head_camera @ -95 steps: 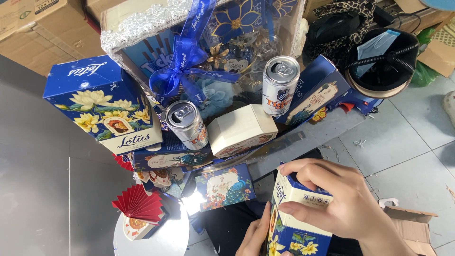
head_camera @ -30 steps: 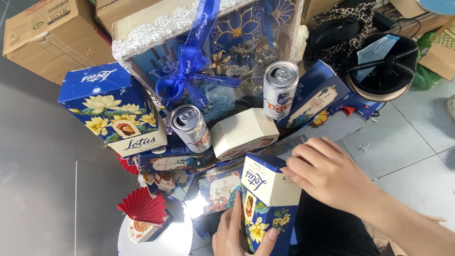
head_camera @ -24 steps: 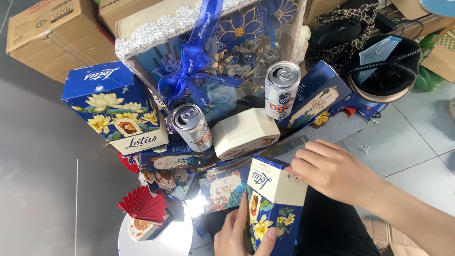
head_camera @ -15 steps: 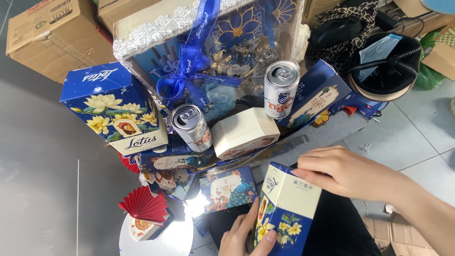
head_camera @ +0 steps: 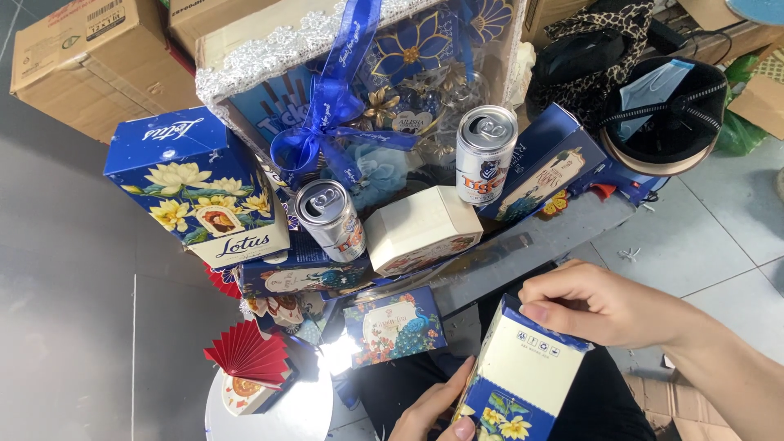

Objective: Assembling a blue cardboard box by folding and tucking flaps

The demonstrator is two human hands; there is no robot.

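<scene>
Fingers (head_camera: 563,306) of the right hand (head_camera: 616,306) curl shut over the top flap of a blue-and-cream flowered carton (head_camera: 523,380), while the left hand (head_camera: 433,404) cups its lower edge from below, thumb against the printed face, so the carton sits tilted between both hands at the bottom of the view. Just beyond it stands the gift arrangement: a small peacock box (head_camera: 394,325), a cream hexagonal box (head_camera: 422,229), two cans (head_camera: 331,219) (head_camera: 485,153), a lotus box (head_camera: 196,192) and a ribboned backboard (head_camera: 343,98). Judging by this, most pieces are placed and the carton is not.
</scene>
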